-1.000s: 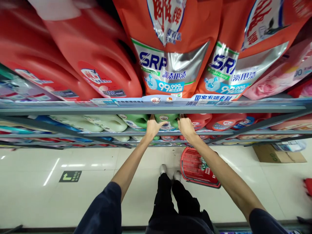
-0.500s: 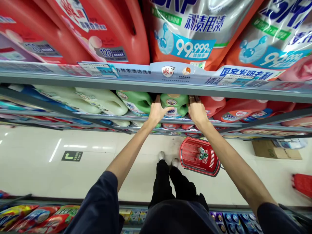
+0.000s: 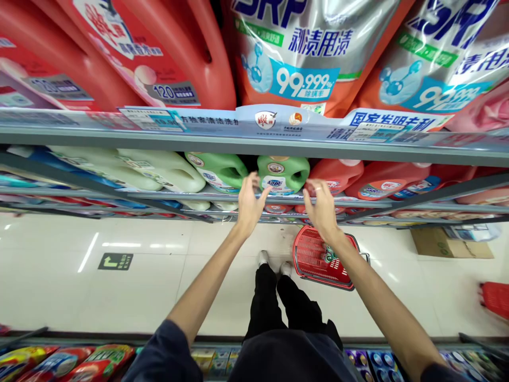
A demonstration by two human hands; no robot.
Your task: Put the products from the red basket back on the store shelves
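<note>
A green laundry detergent bottle (image 3: 283,172) with a white and blue label stands on the shelf between my hands. My left hand (image 3: 250,204) is at its left front, fingers apart and holding nothing. On the other side, my right hand (image 3: 321,208) is in front of the shelf with thumb and fingers apart, nothing in it. Left of a dark gap is a second green bottle (image 3: 218,171). Behind my right hand sits a red bottle (image 3: 338,174).
Overhead, a shelf edge (image 3: 191,142) with price tags juts out, carrying big red bottles (image 3: 159,48) and silver-orange pouches (image 3: 306,58). A red shopping basket (image 3: 312,254) with green-topped items stands on the floor by my feet. A cardboard box (image 3: 429,243) lies farther right.
Both hands have drawn back from the sides of the green bottle toward me, off its surface. The bottle remains on the shelf. The view has shifted slightly.
</note>
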